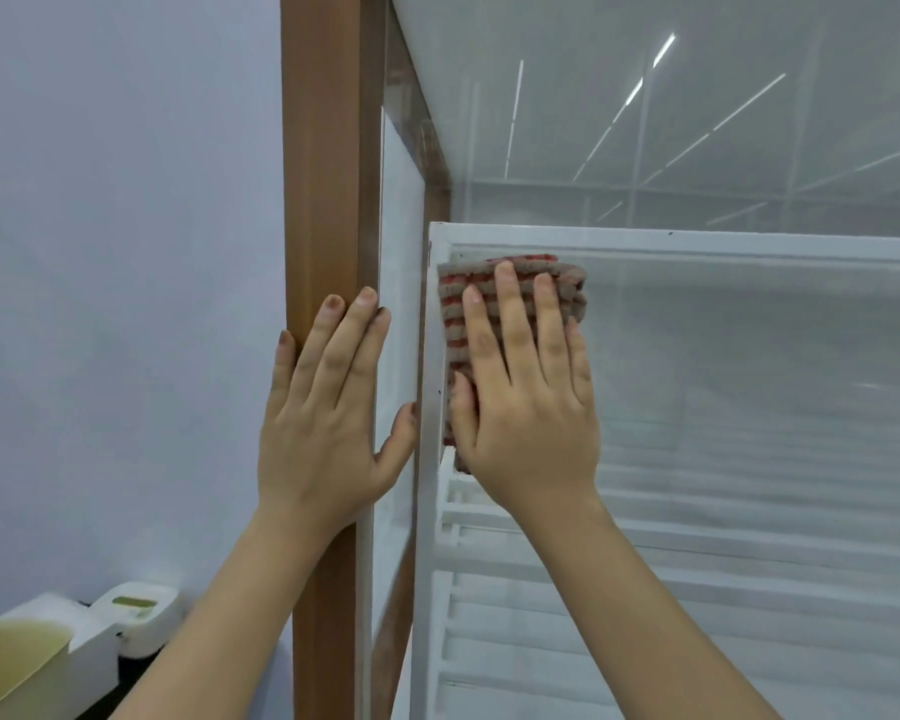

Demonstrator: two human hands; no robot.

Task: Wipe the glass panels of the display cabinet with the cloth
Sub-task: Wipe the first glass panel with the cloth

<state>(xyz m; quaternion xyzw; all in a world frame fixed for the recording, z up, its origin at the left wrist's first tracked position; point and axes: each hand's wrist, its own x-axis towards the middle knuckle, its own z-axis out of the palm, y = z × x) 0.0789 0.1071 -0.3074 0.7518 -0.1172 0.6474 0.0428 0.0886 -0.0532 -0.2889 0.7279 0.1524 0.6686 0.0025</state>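
Observation:
A folded cloth (567,285) with red and grey stripes lies flat against the front glass panel (749,381) of the display cabinet, near its upper left corner. My right hand (528,402) presses on it with fingers spread, covering its lower part. My left hand (328,413) rests flat on the brown wooden corner post (320,174), its thumb reaching towards the white frame (430,511) of the panel. The side glass pane (398,262) sits between post and frame.
A plain pale wall (115,252) fills the left. At the bottom left stand a yellowish container (17,662) and white plastic boxes (136,615). White slatted shelves (697,589) show through the glass. Ceiling lights reflect in the upper glass (645,96).

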